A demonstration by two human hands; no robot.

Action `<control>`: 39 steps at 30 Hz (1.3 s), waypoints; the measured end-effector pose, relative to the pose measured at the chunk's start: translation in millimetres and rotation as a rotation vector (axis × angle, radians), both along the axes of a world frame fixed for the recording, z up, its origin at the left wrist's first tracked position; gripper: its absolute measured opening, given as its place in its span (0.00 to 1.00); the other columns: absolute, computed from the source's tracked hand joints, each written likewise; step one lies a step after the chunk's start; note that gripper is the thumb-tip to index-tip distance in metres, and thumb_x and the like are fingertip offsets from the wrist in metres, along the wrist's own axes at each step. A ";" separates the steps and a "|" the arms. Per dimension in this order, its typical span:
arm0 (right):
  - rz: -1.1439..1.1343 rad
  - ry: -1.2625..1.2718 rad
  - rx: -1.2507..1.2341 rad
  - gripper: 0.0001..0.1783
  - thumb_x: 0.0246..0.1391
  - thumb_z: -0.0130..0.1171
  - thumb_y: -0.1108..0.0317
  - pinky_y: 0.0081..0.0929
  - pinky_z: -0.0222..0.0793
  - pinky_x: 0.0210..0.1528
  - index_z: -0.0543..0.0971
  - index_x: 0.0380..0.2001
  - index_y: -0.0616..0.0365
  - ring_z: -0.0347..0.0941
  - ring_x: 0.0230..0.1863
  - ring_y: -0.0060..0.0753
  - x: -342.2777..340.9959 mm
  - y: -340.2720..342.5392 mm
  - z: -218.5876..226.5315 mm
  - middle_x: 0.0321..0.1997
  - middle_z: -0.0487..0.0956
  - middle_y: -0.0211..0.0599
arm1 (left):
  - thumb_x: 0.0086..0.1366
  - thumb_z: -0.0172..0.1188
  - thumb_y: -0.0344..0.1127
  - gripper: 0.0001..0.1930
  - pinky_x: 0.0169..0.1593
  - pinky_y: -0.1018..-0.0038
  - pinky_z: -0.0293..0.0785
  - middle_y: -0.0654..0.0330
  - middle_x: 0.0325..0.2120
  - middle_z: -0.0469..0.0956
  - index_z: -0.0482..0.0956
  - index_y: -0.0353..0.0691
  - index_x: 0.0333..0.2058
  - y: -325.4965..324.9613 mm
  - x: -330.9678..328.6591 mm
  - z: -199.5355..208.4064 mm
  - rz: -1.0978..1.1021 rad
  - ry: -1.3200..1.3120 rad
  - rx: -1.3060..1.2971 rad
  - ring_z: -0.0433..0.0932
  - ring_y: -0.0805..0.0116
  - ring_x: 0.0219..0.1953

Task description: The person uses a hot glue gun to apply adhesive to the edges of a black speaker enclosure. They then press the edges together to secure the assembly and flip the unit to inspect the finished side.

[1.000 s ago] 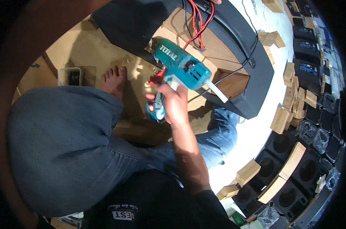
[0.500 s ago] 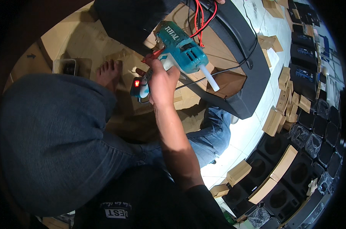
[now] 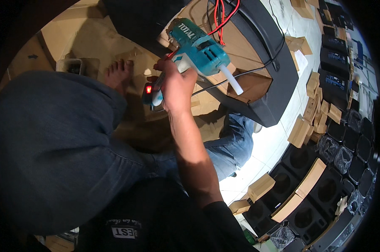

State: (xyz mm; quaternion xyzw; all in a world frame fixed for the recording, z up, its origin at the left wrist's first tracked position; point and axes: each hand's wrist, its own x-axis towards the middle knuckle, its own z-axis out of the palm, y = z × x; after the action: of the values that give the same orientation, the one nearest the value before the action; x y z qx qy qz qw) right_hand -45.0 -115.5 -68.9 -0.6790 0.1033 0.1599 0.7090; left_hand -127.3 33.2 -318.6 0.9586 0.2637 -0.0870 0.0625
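Note:
My right hand (image 3: 178,86) is wrapped round the handle of a teal and white hot glue gun (image 3: 202,50), which has a small red-lit display near the handle's base. A white glue stick (image 3: 232,80) protrudes from its back end. The gun is held over an open black speaker cabinet (image 3: 278,101), whose bare brown wood inside shows. Its nozzle end, at the upper left of the gun, is hard to make out. Red and black wires (image 3: 221,21) lie in the cabinet just beyond the gun. My left hand is out of view.
A black power cord (image 3: 263,66) runs across the cabinet's edge. At left are a bare foot (image 3: 119,74) on cardboard and a clear plastic tub (image 3: 70,66) with dark contents. Cardboard pieces (image 3: 299,132) and several black speaker boxes (image 3: 299,157) line the right side.
The glue gun has shifted very slightly, still in my right hand. Fingertips at the top edge beside the wires have gone out of view.

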 end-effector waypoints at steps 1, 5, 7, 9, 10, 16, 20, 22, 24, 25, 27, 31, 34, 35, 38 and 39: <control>-0.001 -0.012 -0.026 0.09 0.56 0.57 0.76 0.36 0.81 0.24 0.75 0.41 0.66 0.81 0.29 0.38 -1.6 -5.7 -2.9 0.34 0.81 0.47 | 0.77 0.42 0.44 0.22 0.68 0.46 0.62 0.49 0.66 0.68 0.65 0.47 0.66 -4.8 3.8 1.0 -0.022 0.011 -0.015 0.68 0.41 0.67; 0.007 0.047 -0.039 0.07 0.55 0.58 0.76 0.33 0.77 0.29 0.76 0.38 0.65 0.79 0.30 0.34 -23.4 -24.3 1.3 0.31 0.81 0.42 | 0.77 0.39 0.48 0.23 0.62 0.52 0.67 0.54 0.56 0.77 0.68 0.44 0.62 -13.7 7.6 19.3 -0.115 -0.060 0.112 0.76 0.50 0.56; 0.073 0.112 -0.014 0.05 0.53 0.60 0.76 0.30 0.72 0.39 0.77 0.35 0.63 0.76 0.34 0.28 -34.4 -17.8 11.9 0.32 0.80 0.36 | 0.75 0.44 0.42 0.18 0.57 0.51 0.70 0.53 0.53 0.77 0.67 0.45 0.59 0.9 -6.1 50.6 -0.144 -0.001 0.162 0.77 0.48 0.54; 0.097 0.110 -0.015 0.07 0.54 0.58 0.77 0.30 0.74 0.36 0.77 0.37 0.63 0.78 0.35 0.29 -41.0 -20.1 11.7 0.33 0.80 0.37 | 0.73 0.47 0.38 0.17 0.54 0.51 0.72 0.53 0.53 0.76 0.65 0.45 0.57 2.0 -12.0 49.4 -0.148 -0.128 0.194 0.77 0.47 0.53; 0.085 0.132 0.005 0.07 0.54 0.58 0.78 0.30 0.74 0.35 0.77 0.38 0.64 0.78 0.36 0.29 -42.1 -24.2 19.5 0.33 0.81 0.37 | 0.72 0.48 0.36 0.16 0.53 0.50 0.72 0.52 0.52 0.76 0.65 0.46 0.56 -1.4 -9.4 48.2 -0.163 -0.198 0.201 0.77 0.47 0.53; 0.039 0.275 0.209 0.11 0.58 0.54 0.80 0.33 0.82 0.30 0.75 0.45 0.66 0.81 0.37 0.36 -41.8 -39.2 34.5 0.40 0.81 0.44 | 0.73 0.46 0.35 0.17 0.58 0.49 0.70 0.51 0.55 0.75 0.64 0.45 0.58 -7.0 -4.3 56.5 -0.221 -0.167 0.159 0.75 0.45 0.57; 0.060 0.233 0.153 0.12 0.59 0.54 0.79 0.34 0.83 0.31 0.74 0.47 0.67 0.82 0.39 0.40 -41.2 -42.1 34.3 0.42 0.81 0.48 | 0.74 0.45 0.36 0.16 0.60 0.49 0.68 0.50 0.58 0.74 0.64 0.44 0.58 -6.2 -5.7 60.0 -0.210 -0.118 0.145 0.74 0.45 0.59; 0.059 0.221 0.155 0.13 0.59 0.54 0.80 0.34 0.83 0.32 0.74 0.47 0.67 0.82 0.40 0.40 -41.8 -41.9 32.5 0.42 0.82 0.48 | 0.76 0.42 0.38 0.17 0.62 0.50 0.67 0.49 0.59 0.74 0.65 0.43 0.59 -5.1 -5.9 53.3 -0.217 -0.064 0.162 0.73 0.45 0.60; 0.068 0.192 0.165 0.13 0.58 0.54 0.80 0.35 0.83 0.32 0.74 0.48 0.66 0.83 0.40 0.40 -43.9 -39.9 24.1 0.43 0.82 0.48 | 0.78 0.39 0.42 0.19 0.63 0.49 0.67 0.48 0.60 0.73 0.65 0.41 0.61 -0.7 -4.0 40.3 -0.114 -0.070 0.081 0.73 0.44 0.61; 0.077 0.178 0.144 0.14 0.58 0.54 0.80 0.36 0.84 0.32 0.75 0.48 0.66 0.83 0.41 0.40 -43.4 -40.6 21.9 0.43 0.82 0.48 | 0.79 0.37 0.44 0.20 0.64 0.49 0.66 0.48 0.60 0.73 0.65 0.40 0.62 -2.1 -0.6 40.3 -0.067 -0.072 0.037 0.73 0.43 0.62; 0.096 0.151 0.103 0.14 0.58 0.55 0.80 0.37 0.85 0.33 0.75 0.48 0.66 0.83 0.42 0.40 -42.3 -42.7 17.3 0.44 0.82 0.47 | 0.80 0.35 0.46 0.23 0.65 0.49 0.66 0.47 0.61 0.73 0.65 0.39 0.62 -4.5 -2.3 42.1 -0.140 -0.037 0.097 0.72 0.42 0.62; 0.089 0.053 0.070 0.15 0.57 0.56 0.80 0.38 0.86 0.37 0.75 0.48 0.64 0.83 0.43 0.39 -43.0 -45.5 5.1 0.45 0.83 0.45 | 0.80 0.36 0.46 0.22 0.66 0.48 0.65 0.46 0.62 0.72 0.66 0.39 0.62 -14.0 5.5 38.9 0.031 -0.099 0.018 0.72 0.42 0.62; 0.059 0.113 0.132 0.14 0.56 0.56 0.79 0.39 0.86 0.37 0.76 0.47 0.64 0.83 0.44 0.38 -39.7 -45.3 11.5 0.43 0.82 0.44 | 0.76 0.45 0.43 0.20 0.64 0.44 0.66 0.45 0.60 0.73 0.68 0.42 0.60 -6.9 1.0 38.0 -0.139 -0.123 0.126 0.71 0.41 0.64; 0.064 0.126 0.139 0.14 0.56 0.56 0.79 0.38 0.86 0.37 0.76 0.46 0.64 0.82 0.44 0.37 -38.5 -44.6 12.8 0.42 0.82 0.42 | 0.76 0.45 0.43 0.19 0.64 0.45 0.66 0.46 0.60 0.74 0.68 0.42 0.60 -5.7 0.1 42.1 -0.166 -0.068 0.138 0.71 0.42 0.63; 0.071 0.132 0.161 0.13 0.55 0.57 0.80 0.35 0.85 0.37 0.77 0.44 0.64 0.81 0.43 0.34 -34.2 -44.3 12.0 0.40 0.81 0.39 | 0.74 0.46 0.41 0.17 0.62 0.48 0.68 0.51 0.58 0.77 0.69 0.45 0.57 -6.7 -0.8 54.3 -0.224 -0.059 0.196 0.75 0.45 0.60; 0.072 0.118 0.176 0.12 0.55 0.57 0.80 0.33 0.83 0.37 0.77 0.44 0.63 0.80 0.43 0.33 -33.6 -44.3 8.1 0.40 0.81 0.38 | 0.74 0.46 0.41 0.16 0.62 0.48 0.69 0.51 0.57 0.77 0.69 0.45 0.57 -6.1 -0.8 46.9 -0.221 -0.069 0.205 0.76 0.46 0.59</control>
State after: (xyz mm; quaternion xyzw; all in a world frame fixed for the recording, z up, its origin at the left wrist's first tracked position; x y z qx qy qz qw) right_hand -78.6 -159.8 -60.8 -0.6068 0.1057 0.2335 0.7524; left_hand -128.1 27.1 -271.7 0.9856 0.1618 -0.0329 -0.0364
